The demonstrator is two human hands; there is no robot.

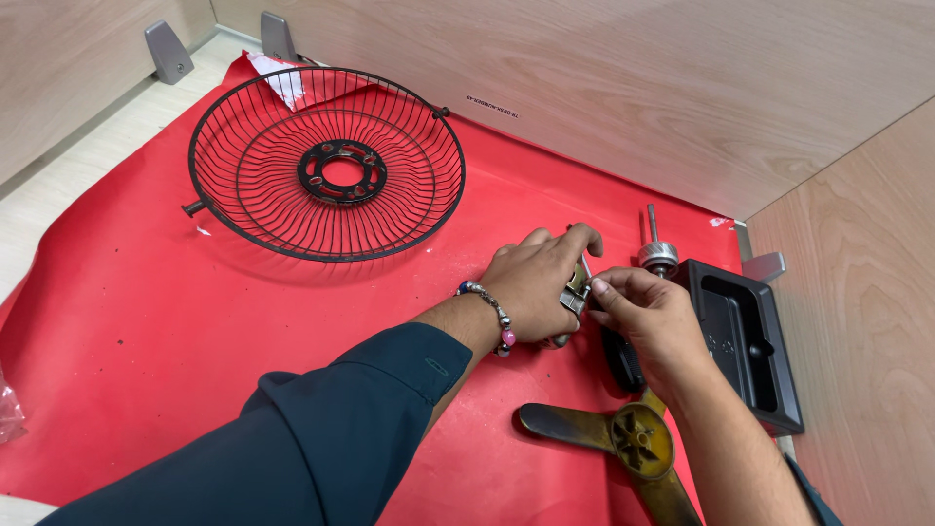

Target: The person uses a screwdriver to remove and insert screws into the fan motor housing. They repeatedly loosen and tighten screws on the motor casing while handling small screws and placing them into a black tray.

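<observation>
On red mat (146, 321), both hands grip small silvery metal part (575, 295).

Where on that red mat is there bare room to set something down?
The widest bare patch of red mat lies below the wire guard, left of the sleeve. A smaller strip runs between guard and back wall. It is crowded at right: both hands, black tray and yellow blade.

small metal part (575, 295) | silvery, partly hidden | held above red mat

The hands (584, 297) hide most of a small metal part (575, 292).
</observation>
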